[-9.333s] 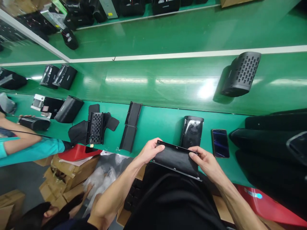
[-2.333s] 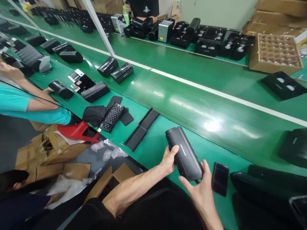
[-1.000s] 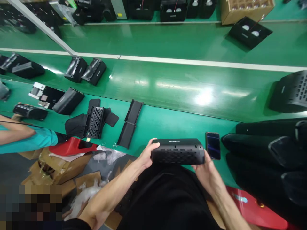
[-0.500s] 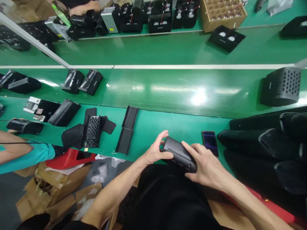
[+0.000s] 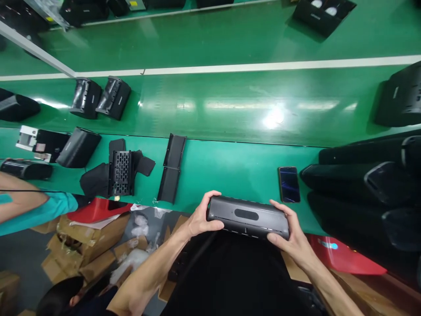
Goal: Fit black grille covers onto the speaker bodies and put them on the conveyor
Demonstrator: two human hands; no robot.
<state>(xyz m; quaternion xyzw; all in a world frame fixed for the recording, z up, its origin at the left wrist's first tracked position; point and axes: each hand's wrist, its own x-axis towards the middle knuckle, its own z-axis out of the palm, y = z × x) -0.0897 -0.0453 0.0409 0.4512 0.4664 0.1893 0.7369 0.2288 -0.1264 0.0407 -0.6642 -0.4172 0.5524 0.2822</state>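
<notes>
In the head view, a long black speaker housing with rounded ends, a smooth matte plastic top and a dark oval inset at its middle is held level above the near edge of the green workbench, in front of the person's dark-clothed lap. The left hand wraps its left end, thumb lying along the underside and fingers curled over the far edge; the right hand cups its right end from below, fingers closed on the lower corner. Just beyond the housing's right end a smartphone lies flat, its glass screen dark. Beyond the housing's left end lie two flat black panels end to end, and further left of the housing a perforated black grille rests on dark fabric pieces. Right of the housing, long black shells are stacked. Well beyond the housing runs the glossy green conveyor belt, carrying two upright black housings. Far left of the housing, another person's teal sleeve shows.
</notes>
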